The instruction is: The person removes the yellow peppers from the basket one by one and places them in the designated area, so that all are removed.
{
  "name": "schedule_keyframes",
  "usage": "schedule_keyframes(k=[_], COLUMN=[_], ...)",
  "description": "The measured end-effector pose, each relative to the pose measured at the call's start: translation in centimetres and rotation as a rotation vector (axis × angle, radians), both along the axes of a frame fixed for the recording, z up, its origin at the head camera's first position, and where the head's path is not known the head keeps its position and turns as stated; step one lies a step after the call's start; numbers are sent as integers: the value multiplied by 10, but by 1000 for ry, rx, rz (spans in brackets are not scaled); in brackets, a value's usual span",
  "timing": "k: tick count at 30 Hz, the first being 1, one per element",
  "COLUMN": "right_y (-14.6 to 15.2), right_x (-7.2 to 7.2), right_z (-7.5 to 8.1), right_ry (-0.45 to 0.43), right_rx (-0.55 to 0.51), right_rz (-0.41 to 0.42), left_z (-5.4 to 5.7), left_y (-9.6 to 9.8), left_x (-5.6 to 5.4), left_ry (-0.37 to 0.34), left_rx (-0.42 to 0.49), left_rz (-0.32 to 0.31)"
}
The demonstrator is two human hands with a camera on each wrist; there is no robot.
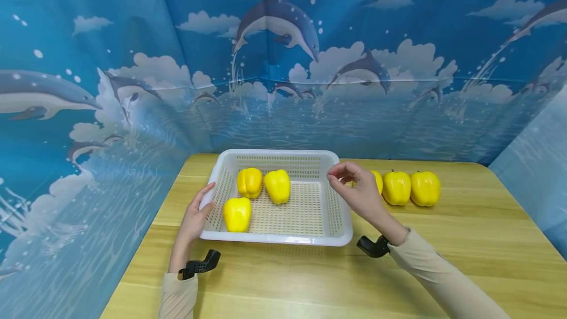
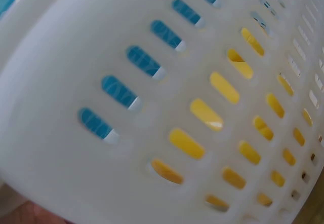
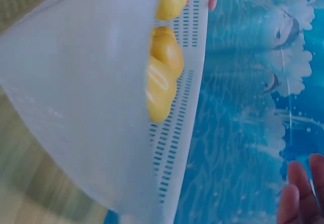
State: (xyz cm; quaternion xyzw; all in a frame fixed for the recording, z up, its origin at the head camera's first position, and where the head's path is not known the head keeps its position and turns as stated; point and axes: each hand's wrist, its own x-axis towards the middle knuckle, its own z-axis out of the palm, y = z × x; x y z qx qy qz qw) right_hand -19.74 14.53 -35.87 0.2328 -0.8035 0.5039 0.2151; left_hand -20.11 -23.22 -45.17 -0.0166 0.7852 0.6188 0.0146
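A white plastic basket point(image 1: 276, 239) with slotted walls stands on the table. Three yellow bell peppers lie inside it: one at the back left point(image 1: 250, 182), one beside it point(image 1: 277, 186) and one at the front left point(image 1: 237, 214). My left hand point(image 1: 192, 220) holds the basket's left rim. In the left wrist view the slotted basket wall point(image 2: 55, 97) fills most of the picture. My right hand point(image 1: 360, 188) hovers by the basket's right rim, fingers loosely bent, no object visible between them. Its fingers point(image 3: 300, 191) show at the lower right of the right wrist view.
Several more yellow bell peppers stand in a row right of the basket, including a middle one point(image 1: 396, 188) and an end one point(image 1: 425, 188); my right hand partly hides the nearest. A dolphin-print curtain point(image 1: 274, 112) hangs behind the wooden table point(image 1: 283, 284).
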Motion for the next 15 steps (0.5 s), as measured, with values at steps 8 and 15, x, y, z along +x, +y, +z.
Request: schedule_keyframes(k=[8,15], right_y=[-12,-27], right_x=[-21,-27], right_z=[-13,-3], right_ry=[-31,-101], right_rx=[91,222], right_rz=[106,160], left_z=[-2,-2], left_y=[-1,-2], left_x=[-1,-2], left_ry=[2,2], left_rx=[-22,-30], left_rz=[9,11])
